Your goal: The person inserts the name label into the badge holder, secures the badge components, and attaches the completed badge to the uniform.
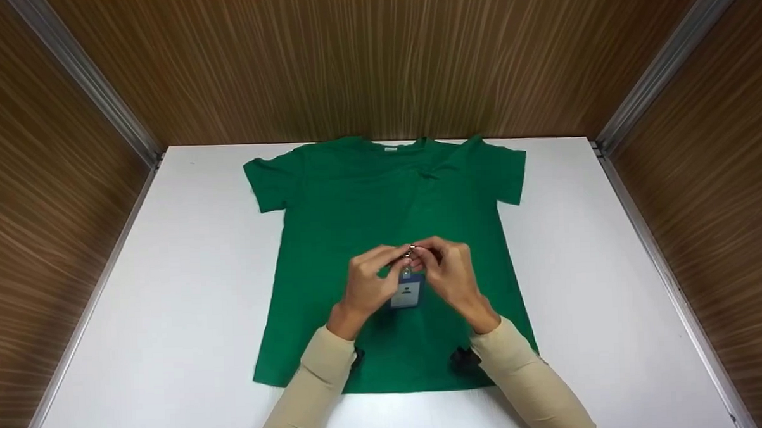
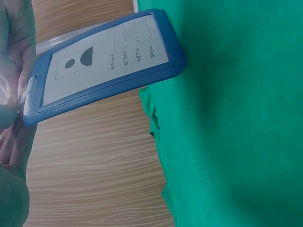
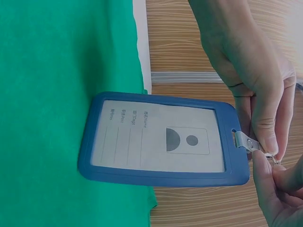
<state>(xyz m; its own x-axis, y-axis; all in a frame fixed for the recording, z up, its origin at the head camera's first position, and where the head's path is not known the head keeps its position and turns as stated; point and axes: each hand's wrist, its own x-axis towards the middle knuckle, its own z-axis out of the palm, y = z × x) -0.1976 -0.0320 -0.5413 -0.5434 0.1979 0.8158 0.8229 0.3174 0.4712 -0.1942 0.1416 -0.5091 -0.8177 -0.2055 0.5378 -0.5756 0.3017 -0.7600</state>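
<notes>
A blue-framed ID badge holder (image 1: pixel 406 294) hangs upright below both hands, over a green T-shirt (image 1: pixel 343 228). Its white insert (image 3: pixel 158 137) bears a printed portrait icon and lines of text. A short clear strap (image 3: pixel 246 142) joins the holder's top to a small metal clip (image 1: pixel 410 251). My left hand (image 1: pixel 372 281) pinches the strap and clip end between thumb and fingers. From the other side, my right hand (image 1: pixel 449 268) pinches the metal clip, its fingertips meeting the left ones. Fingers partly hide the clip, so whether its jaws are apart cannot be seen.
The T-shirt lies spread on a white table (image 1: pixel 187 278), collar (image 1: pixel 391 149) at the far edge, with small wrinkles near the upper right chest. Wood-patterned panels (image 1: pixel 376 62) stand behind and at both sides, joined by metal rails (image 1: pixel 657 58).
</notes>
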